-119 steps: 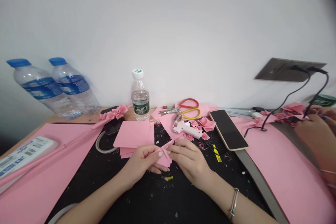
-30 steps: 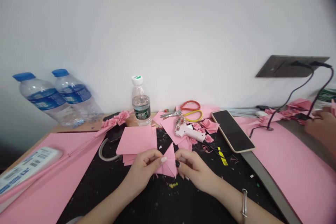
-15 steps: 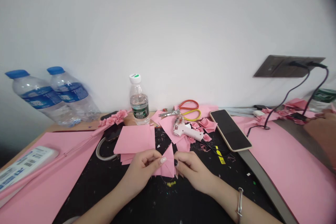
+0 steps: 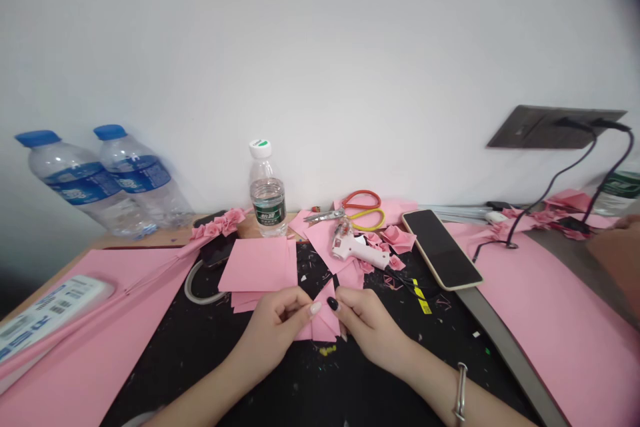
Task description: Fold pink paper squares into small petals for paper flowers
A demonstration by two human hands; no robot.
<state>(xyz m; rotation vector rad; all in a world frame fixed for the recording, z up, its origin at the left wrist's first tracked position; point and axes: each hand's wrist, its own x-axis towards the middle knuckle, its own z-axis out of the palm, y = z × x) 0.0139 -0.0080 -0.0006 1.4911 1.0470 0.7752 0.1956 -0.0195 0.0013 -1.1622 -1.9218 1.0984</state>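
Both of my hands pinch one small folded piece of pink paper (image 4: 325, 320) over the black mat (image 4: 210, 347). My left hand (image 4: 280, 327) grips its left side with thumb and fingers closed. My right hand (image 4: 365, 323), with a bracelet on its wrist, grips the right side, its dark-nailed thumb on top. The paper's point stands up between the two thumbs. A stack of pink paper squares (image 4: 255, 267) lies just beyond my left hand.
A white glue gun (image 4: 357, 247), scissors (image 4: 350, 212), a phone (image 4: 440, 247) and small pink paper flowers (image 4: 395, 237) lie behind. Water bottles (image 4: 267, 193) (image 4: 100, 180) stand by the wall. Large pink sheets (image 4: 70, 347) flank the mat. Another person's hand (image 4: 617, 260) shows at the right edge.
The flat folded strip from four seconds ago is now a pointed, triangular fold. In the last second my thumbs have closed in on its top and the point sits lower.
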